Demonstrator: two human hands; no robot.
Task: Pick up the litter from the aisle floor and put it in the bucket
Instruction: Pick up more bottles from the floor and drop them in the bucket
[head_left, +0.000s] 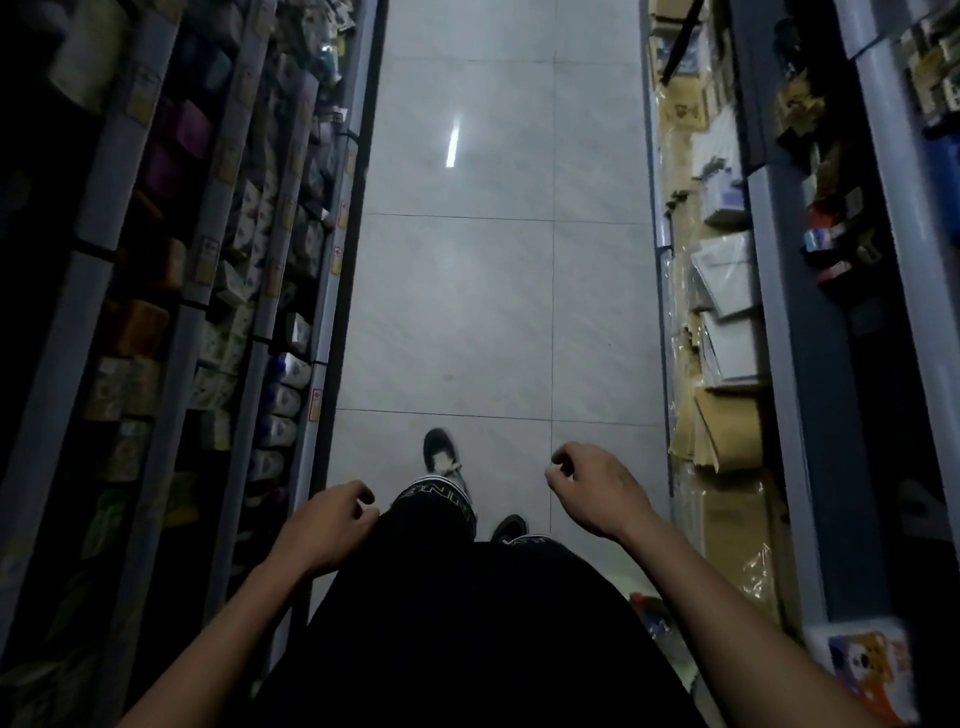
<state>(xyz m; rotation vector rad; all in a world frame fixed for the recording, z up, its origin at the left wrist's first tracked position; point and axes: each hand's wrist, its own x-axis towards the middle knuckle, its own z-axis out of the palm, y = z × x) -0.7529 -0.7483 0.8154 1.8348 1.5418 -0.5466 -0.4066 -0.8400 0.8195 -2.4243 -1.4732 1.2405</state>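
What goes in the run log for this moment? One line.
phase: walking aisle | left hand: empty | right hand: empty | floor: no litter visible | bucket: not in view

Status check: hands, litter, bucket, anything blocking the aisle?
Left hand and right hand empty, loosely curled. No litter or bucket in view. Aisle floor unobstructed ahead.

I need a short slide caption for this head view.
Person walks a tiled shop aisle between stocked shelves, left hand and right hand empty.
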